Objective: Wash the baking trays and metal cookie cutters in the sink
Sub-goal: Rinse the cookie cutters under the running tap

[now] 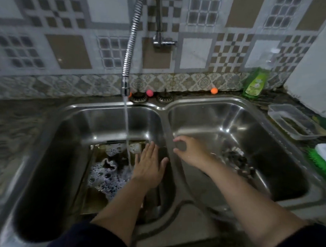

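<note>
A baking tray lies in the left basin of the steel double sink, holding dirty water and soap foam. Something pale lies in the suds. Water from the tap's spout runs onto the tray. My left hand hovers flat and open just right of the stream, over the tray's right end. A pile of metal cookie cutters sits in the right basin. My right hand is over the divider, thumb and forefinger curled into a ring; blur hides whether it holds anything.
A green dish soap bottle leans against the tiled wall at the back right. A clear plastic container and a green brush sit on the right counter. Two strainer plugs rest behind the sink.
</note>
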A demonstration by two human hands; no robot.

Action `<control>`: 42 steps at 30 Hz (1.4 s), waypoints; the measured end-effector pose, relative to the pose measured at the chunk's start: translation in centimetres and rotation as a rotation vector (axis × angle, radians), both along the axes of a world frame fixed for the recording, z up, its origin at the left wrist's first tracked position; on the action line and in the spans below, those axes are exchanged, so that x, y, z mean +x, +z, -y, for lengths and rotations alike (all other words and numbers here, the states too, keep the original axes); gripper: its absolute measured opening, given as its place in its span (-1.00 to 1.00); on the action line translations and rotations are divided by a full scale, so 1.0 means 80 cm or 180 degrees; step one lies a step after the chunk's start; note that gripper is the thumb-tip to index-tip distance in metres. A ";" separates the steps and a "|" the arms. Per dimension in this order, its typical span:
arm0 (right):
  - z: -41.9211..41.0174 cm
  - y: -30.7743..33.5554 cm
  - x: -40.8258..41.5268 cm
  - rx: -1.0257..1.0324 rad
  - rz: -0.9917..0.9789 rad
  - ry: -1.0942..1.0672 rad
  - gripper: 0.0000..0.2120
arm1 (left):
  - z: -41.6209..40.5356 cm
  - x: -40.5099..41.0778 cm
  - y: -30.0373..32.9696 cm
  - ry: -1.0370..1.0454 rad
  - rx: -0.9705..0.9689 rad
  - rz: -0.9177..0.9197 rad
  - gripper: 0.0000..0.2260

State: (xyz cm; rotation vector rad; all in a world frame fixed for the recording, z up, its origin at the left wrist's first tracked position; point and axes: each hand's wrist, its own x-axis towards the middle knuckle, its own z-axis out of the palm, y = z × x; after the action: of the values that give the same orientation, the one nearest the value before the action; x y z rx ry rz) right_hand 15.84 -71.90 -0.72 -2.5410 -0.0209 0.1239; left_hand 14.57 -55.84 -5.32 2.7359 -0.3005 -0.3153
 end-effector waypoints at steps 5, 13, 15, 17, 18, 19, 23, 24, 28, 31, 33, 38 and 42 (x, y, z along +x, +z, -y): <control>-0.104 -0.017 0.000 -0.0759 0.0373 0.0799 -0.65 | -0.121 0.007 -0.026 0.0417 0.0126 0.0013 -0.53; -0.230 -0.099 0.021 -0.1081 -0.0668 0.1513 -0.43 | -0.215 0.017 -0.045 0.1002 0.0053 -0.0831 -0.55; -0.244 -0.108 0.024 -0.1189 -0.0535 0.1322 -0.40 | -0.221 0.018 -0.050 0.0994 0.0115 -0.0766 -0.57; -0.250 -0.117 0.025 -0.1211 -0.0421 0.1136 -0.45 | -0.223 0.018 -0.051 0.1001 0.0156 -0.0686 -0.61; -0.250 -0.121 0.025 -0.1200 -0.0426 0.1052 -0.49 | -0.221 0.018 -0.051 0.0990 0.0147 -0.0658 -0.63; -0.250 -0.125 0.024 -0.1177 -0.0454 0.0981 -0.52 | -0.219 0.018 -0.052 0.0979 0.0103 -0.0651 -0.65; -0.237 -0.119 0.023 -0.0517 -0.0703 0.0488 -0.76 | -0.202 0.019 -0.051 0.1063 -0.0772 -0.0598 -0.66; -0.231 -0.112 0.022 -0.0296 -0.0763 0.0327 -0.81 | -0.196 0.019 -0.048 0.1134 -0.1101 -0.0512 -0.65; -0.206 -0.085 0.021 0.0803 -0.1114 -0.0371 -0.75 | -0.166 0.016 -0.029 0.1357 -0.2028 -0.0641 -0.63; -0.189 -0.074 0.016 0.1227 -0.1184 -0.0750 -0.67 | -0.144 0.012 -0.019 0.1356 -0.2410 -0.0691 -0.63; -0.182 -0.071 0.011 0.1414 -0.1157 -0.0863 -0.69 | -0.135 0.009 -0.015 0.1317 -0.2483 -0.0629 -0.65; -0.171 -0.062 -0.002 0.1206 -0.0871 -0.0637 -0.80 | -0.129 0.007 -0.011 0.1565 -0.2774 -0.0759 -0.70; -0.170 -0.063 -0.019 0.0489 -0.0184 -0.0181 -0.82 | -0.132 0.005 -0.013 0.2023 -0.3135 -0.1193 -0.81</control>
State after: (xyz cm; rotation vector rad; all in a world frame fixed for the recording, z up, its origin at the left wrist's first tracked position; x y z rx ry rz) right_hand 14.31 -58.32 -5.73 -2.3814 0.0621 0.1667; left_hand 14.99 -45.29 -6.39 1.6337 0.4156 -0.3582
